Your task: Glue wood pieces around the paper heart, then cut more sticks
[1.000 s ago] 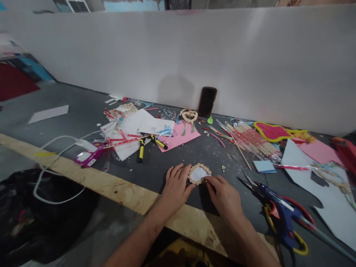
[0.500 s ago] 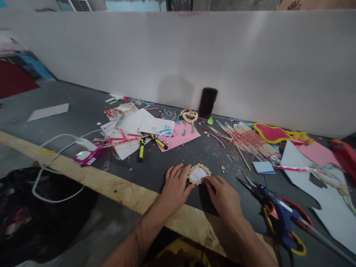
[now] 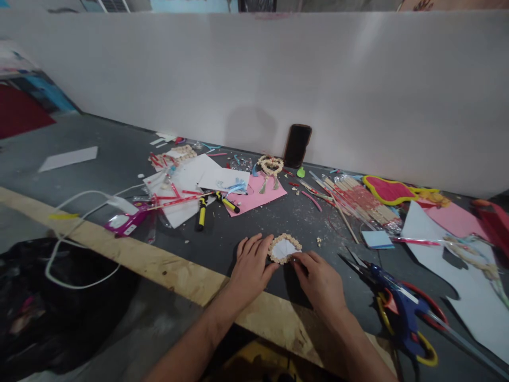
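Observation:
On the dark tabletop lies a small round piece with a white paper centre and a rim of pale beads, a beaded ring (image 3: 283, 247). My left hand (image 3: 252, 265) rests flat at its left side, fingers stretched out and touching the rim. At the lower right edge, my right hand (image 3: 319, 277) is closed, with thumb and forefinger pinched against the rim. The fingertips hide whatever lies between them. Right of this hand lie blue-handled scissors and a blue glue gun (image 3: 401, 302), overlapping each other.
A phone (image 3: 297, 146) leans against the white partition (image 3: 358, 95). Yellow-black pliers (image 3: 202, 214), a purple glue gun (image 3: 129, 220) with a white cord, and pink card (image 3: 258, 196) lie leftward. Wooden sticks (image 3: 363, 204) and cut white paper (image 3: 457, 265) lie rightward. Another beaded piece (image 3: 271, 166) sits behind.

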Action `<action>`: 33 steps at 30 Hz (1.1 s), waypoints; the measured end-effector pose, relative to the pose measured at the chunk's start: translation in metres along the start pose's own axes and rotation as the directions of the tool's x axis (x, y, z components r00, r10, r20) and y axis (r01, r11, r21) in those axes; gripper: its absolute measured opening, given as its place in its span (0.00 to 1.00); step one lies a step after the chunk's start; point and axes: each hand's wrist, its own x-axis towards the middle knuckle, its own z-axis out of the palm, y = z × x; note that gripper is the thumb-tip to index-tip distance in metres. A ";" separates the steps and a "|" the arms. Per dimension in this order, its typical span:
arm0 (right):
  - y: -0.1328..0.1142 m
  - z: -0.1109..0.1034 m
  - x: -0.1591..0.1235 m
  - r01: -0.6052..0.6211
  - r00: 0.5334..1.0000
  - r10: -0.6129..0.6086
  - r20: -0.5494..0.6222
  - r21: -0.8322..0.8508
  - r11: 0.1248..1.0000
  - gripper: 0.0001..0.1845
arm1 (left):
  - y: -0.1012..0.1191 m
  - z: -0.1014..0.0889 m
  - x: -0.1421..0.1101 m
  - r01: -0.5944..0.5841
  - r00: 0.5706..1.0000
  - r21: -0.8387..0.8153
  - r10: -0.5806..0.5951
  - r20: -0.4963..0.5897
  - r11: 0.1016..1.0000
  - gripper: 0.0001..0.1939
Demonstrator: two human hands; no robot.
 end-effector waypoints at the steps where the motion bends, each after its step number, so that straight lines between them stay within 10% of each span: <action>1: 0.000 0.000 0.000 -0.001 1.000 0.001 0.000 0.001 1.000 0.12 | 0.000 0.000 0.000 -0.001 1.000 0.000 0.001 0.000 1.000 0.27; 33: 0.004 0.001 -0.001 0.029 1.000 -0.029 0.000 0.057 0.998 0.12 | -0.001 0.002 0.000 -0.015 1.000 0.005 0.015 -0.020 1.000 0.28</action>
